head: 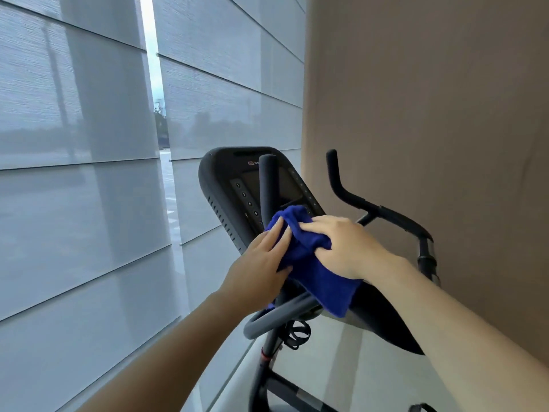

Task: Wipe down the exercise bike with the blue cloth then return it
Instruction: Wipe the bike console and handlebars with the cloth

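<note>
The black exercise bike (225, 185) stands in front of me, its console tilted up toward me with number keys down its left side. A blue cloth (312, 263) is bunched against the lower part of the console and hangs down over the handlebar junction. My left hand (261, 263) lies flat on the cloth's left side, fingers pointing up. My right hand (344, 245) grips the cloth from the right, fingers curled over its top fold. Two upright handlebar grips (269, 179) rise behind the cloth; the near one crosses the screen.
Sheer window blinds (89, 173) fill the left side, close to the console. A beige wall (430, 114) runs along the right, close behind the right handlebar (386, 209). A grey curved bar (276, 316) and the bike's frame (267, 367) sit below over a pale floor.
</note>
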{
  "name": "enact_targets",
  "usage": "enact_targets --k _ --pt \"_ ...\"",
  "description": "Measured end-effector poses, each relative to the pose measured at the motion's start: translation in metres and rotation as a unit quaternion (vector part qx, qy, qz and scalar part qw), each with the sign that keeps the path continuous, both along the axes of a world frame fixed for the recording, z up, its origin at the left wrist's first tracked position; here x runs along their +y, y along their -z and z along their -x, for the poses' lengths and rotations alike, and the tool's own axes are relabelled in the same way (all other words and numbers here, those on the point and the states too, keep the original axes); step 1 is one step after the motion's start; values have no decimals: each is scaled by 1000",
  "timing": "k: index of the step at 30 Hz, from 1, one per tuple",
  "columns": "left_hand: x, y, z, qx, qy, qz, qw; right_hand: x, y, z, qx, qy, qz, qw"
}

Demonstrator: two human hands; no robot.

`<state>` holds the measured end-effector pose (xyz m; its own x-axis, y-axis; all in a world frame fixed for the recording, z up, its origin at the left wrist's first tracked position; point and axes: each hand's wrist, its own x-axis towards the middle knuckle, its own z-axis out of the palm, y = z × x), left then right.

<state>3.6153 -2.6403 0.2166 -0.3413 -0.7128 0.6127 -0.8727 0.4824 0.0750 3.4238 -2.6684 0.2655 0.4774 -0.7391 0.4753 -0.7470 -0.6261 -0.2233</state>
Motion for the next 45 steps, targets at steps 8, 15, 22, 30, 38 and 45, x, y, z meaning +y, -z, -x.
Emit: enact_targets --k 8,15,22,30,38,45 --pt "2 21 19 -84 -1 44 995 17 52 0 -14 57 -7 998" --pt "19 42 30 -19 4 -20 1000 35 63 2 32 107 94 989" --pt "47 34 64 -1 20 -14 1000 56 65 51 -32 66 50 996" --pt "53 28 154 23 8 2 1000 53 50 154 5 41 -69 997" --pt "62 38 187 -46 -106 -18 993 69 113 155 -45 10 -49 998" --pt "75 47 214 28 -123 -32 991 65 130 182 -119 -81 -39 989"
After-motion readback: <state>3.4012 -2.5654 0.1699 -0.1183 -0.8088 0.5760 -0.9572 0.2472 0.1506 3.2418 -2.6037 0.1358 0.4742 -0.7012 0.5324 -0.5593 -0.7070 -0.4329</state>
